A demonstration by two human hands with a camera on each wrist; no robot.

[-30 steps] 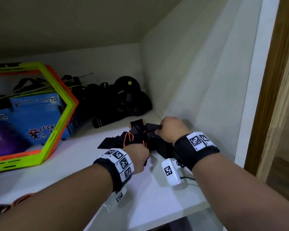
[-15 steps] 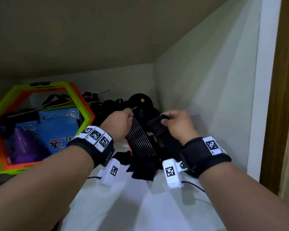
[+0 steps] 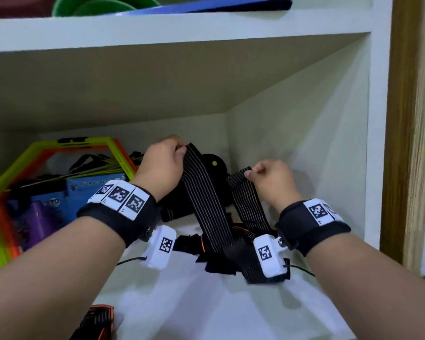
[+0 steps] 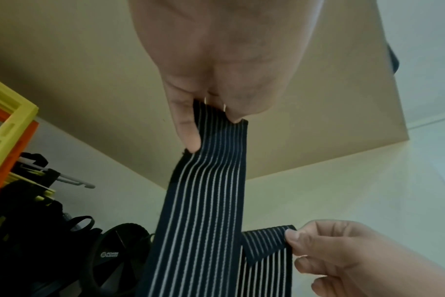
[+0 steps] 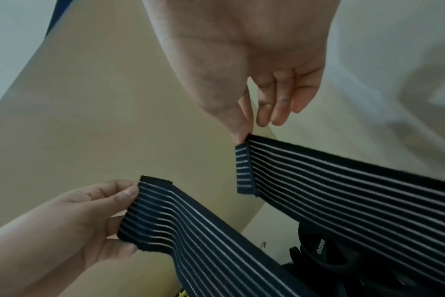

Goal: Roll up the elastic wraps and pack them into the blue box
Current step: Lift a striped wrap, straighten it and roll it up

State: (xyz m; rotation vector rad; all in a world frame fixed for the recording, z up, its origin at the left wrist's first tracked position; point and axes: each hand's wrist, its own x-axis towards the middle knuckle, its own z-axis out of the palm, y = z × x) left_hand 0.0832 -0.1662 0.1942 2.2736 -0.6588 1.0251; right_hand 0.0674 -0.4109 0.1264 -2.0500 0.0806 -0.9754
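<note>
Two black elastic wrap strips with thin white stripes rise from a tangled pile on the white shelf. My left hand pinches the top end of the longer strip, held taut and highest. In the left wrist view this pinch sits on the strip's end. My right hand pinches the folded end of the shorter strip, seen close in the right wrist view. Whether the strips are one wrap I cannot tell. The blue box stands at the left behind the hexagon frames.
Yellow-green and orange hexagon frames lean at the left, with a purple item inside. Black gear with a yellow dot fills the back corner. An orange-trimmed wrap lies at the shelf's front left. The shelf wall is close on the right.
Both hands have lifted off the pile on the shelf, each drawing a strip end upward. The left hand has gone higher. The head view has tilted up and shows the upper shelf.
</note>
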